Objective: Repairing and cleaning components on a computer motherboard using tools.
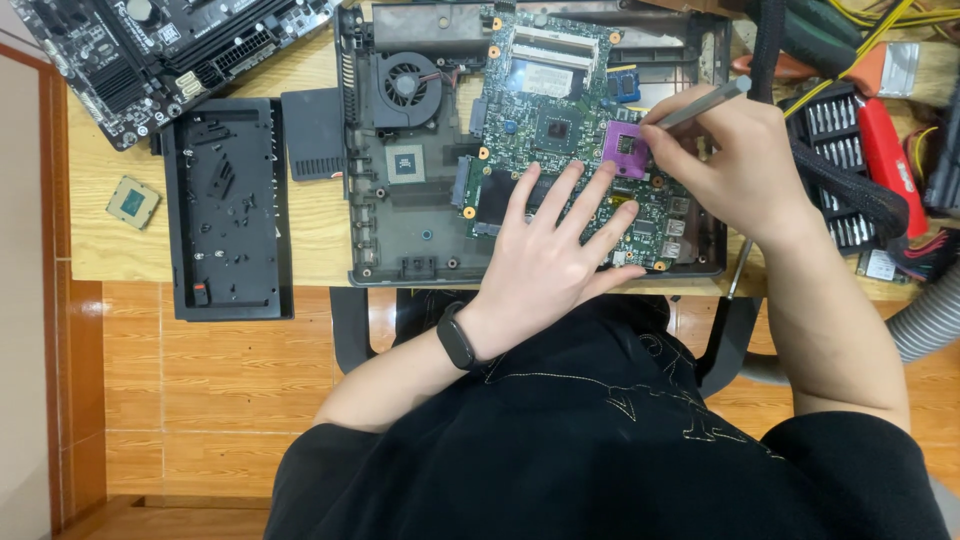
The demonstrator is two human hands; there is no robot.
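An opened laptop base (400, 230) lies on the wooden desk, with its green mainboard (560, 110) bare. My left hand (555, 250) rests flat on the board's near part, fingers spread. My right hand (735, 160) grips a thin grey metal tool (705, 103) like a pen. The tool's tip sits at the purple processor socket (627, 150). A round black fan (405, 85) sits in the left of the case.
A black plastic cover (228, 210) and a loose processor chip (132, 202) lie to the left. A second mainboard (150, 50) is at top left. A screwdriver bit set (840, 150), cables and a grey hose (930, 315) crowd the right side.
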